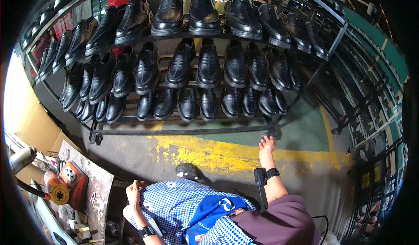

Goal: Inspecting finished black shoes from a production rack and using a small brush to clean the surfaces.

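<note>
My right hand (pixel 267 144) reaches forward over the floor, with loosely bent fingers slightly apart and nothing visible in it. In the picture it lies just below the lower right corner of a metal shoe rack (pixel 183 132); whether it touches the rack I cannot tell. At the left of my blue-and-white checked apron (pixel 170 197), my left hand (pixel 133 193) is raised, loosely curled and seemingly empty. Rows of black leather shoes (pixel 207 63) fill the rack's tiers, toes toward me. A black shoe on my foot (pixel 188 171) shows beyond the apron.
On the left stands a worn workbench (pixel 94 179) bearing an orange-and-black machine (pixel 70 179). Cardboard (pixel 37 114) leans behind it. More metal racks (pixel 371 127) line the right side. Yellow markings (pixel 214 152) cross the grey and green floor.
</note>
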Demonstrator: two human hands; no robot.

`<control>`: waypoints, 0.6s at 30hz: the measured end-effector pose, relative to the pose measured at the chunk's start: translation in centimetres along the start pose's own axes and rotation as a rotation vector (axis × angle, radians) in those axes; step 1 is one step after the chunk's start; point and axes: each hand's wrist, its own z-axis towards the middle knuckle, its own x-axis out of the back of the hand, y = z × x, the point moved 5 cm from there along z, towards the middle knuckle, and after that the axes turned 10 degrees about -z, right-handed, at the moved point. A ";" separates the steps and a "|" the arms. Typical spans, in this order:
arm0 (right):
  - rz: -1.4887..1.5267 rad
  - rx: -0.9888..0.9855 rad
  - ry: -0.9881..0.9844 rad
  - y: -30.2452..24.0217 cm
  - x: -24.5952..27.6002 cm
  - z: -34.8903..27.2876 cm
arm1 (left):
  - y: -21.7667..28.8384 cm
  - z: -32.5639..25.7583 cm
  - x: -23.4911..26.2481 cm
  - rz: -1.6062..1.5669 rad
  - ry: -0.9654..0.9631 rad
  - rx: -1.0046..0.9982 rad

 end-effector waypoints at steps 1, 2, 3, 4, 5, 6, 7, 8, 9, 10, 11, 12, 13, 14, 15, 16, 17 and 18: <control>-0.006 0.002 0.007 0.1 0.2 0.0 | -0.6 0.4 -0.3 -0.032 -0.012 0.018; -0.006 0.018 -0.027 -0.1 -0.4 -0.3 | -0.8 0.8 -0.4 -0.072 -0.019 0.024; -0.007 0.034 -0.059 -0.3 -1.0 -0.6 | -1.0 1.0 -0.1 -0.012 -0.011 0.005; -0.006 0.039 -0.064 -0.5 -1.0 -0.9 | -1.6 1.5 0.2 -0.001 -0.020 -0.002; -0.016 0.049 -0.039 -0.9 -0.3 -0.7 | -1.6 1.8 -0.3 0.001 -0.041 -0.022; -0.026 0.058 -0.015 -1.1 0.2 -0.5 | -1.4 1.9 -0.9 0.003 -0.062 -0.041; 0.004 0.076 0.017 -1.2 0.4 -0.4 | -1.7 2.3 -1.1 0.037 -0.046 -0.051; 0.004 0.077 0.028 -1.0 0.7 -0.7 | -2.0 2.3 -1.1 0.046 -0.040 -0.050; -0.005 0.068 0.034 -0.7 0.7 -1.0 | -2.4 2.5 -1.0 -0.012 -0.049 -0.019; -0.014 0.059 0.039 -0.4 0.7 -1.2 | -2.6 2.8 -1.0 -0.069 -0.057 0.012; -0.038 0.054 0.046 -0.1 0.8 -1.5 | -2.4 2.8 -1.4 -0.065 -0.067 0.018; -0.037 0.053 0.058 0.3 1.0 -1.8 | -2.3 2.8 -1.9 -0.131 -0.085 0.041; -0.048 0.054 0.047 0.7 1.1 -2.0 | -2.1 2.7 -2.4 -0.198 -0.102 0.065; -0.057 0.057 0.035 0.9 1.1 -2.1 | -1.6 2.6 -2.9 -0.185 -0.129 0.068; -0.055 0.047 0.047 1.3 1.2 -2.2 | -1.2 2.4 -3.5 -0.161 -0.141 0.053; -0.052 0.049 0.060 1.5 1.1 -2.2 | -0.6 2.4 -4.2 -0.137 -0.154 0.038; -0.074 0.052 0.036 1.8 1.1 -2.2 | -0.2 2.2 -4.5 -0.132 -0.164 0.047; -0.096 0.054 0.013 2.1 1.0 -2.1 | 0.2 2.2 -4.9 -0.131 -0.182 0.039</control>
